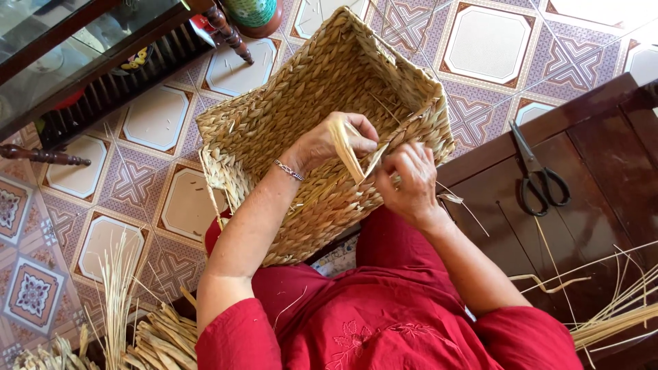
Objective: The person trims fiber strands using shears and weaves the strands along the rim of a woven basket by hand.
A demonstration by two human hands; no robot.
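head view: a woven basket [301, 123] is propped on the lap. at its near rim, a flat straw strand [346, 152] is pinched in the left hand [327, 140]; the right hand [410, 179] is clenched on the rim beside it. the strand is best kept taut and flat while tucked.

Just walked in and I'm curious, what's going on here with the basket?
A person in red is working a woven straw basket resting on their lap. The left hand pinches a flat straw strand at the basket's rim, while the right hand holds the rim beside it. Black scissors lie on the dark wooden bench, with loose straw nearby.
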